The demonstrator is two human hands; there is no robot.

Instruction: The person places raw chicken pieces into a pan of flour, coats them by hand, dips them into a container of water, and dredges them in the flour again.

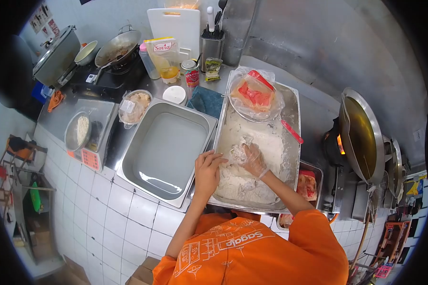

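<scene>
My right hand, in a clear plastic glove, is down in a deep metal tray of white flour. Its fingers are closed around a flour-coated piece, whose kind the coating hides. My left hand is bare and rests at the tray's left rim, fingers stretched and slightly bent toward the flour, holding nothing. Farther back in the tray, a round metal strainer carries a plastic bag with red markings. A red-handled tool leans by the tray's right side.
Left of the flour stands a metal pan of water. A scale bears a bowl of white powder. To the right, a large wok of oil sits over a lit flame. A tray of raw meat is near my right arm.
</scene>
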